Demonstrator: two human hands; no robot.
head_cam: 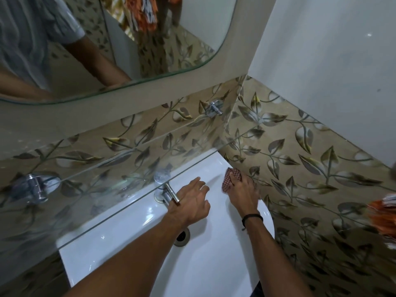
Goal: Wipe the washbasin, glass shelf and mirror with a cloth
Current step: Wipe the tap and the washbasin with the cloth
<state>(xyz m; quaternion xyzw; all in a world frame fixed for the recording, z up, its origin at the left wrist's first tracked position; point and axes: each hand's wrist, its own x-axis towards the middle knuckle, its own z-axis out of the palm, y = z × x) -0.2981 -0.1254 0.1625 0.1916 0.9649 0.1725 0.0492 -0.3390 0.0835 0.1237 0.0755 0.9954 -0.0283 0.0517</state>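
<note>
A white washbasin (pixel 120 236) fills the lower middle of the head view. My right hand (pixel 244 194) is shut on a red-and-white checked cloth (pixel 230 175) and presses it on the basin's far right corner by the tiled wall. My left hand (pixel 190 202) lies flat with fingers spread on the basin beside the chrome tap (pixel 171 195). A clear glass shelf (pixel 102 174) spans above the basin's back edge. The mirror (pixel 107 39) hangs above it on the wall.
Chrome shelf brackets sit at the left (pixel 32 187) and upper right (pixel 214 108). The drain (pixel 182 236) shows under my left forearm. Leaf-patterned tiles (pixel 300 159) close in on the right, with an orange cloth (pixel 383 217) at the right edge.
</note>
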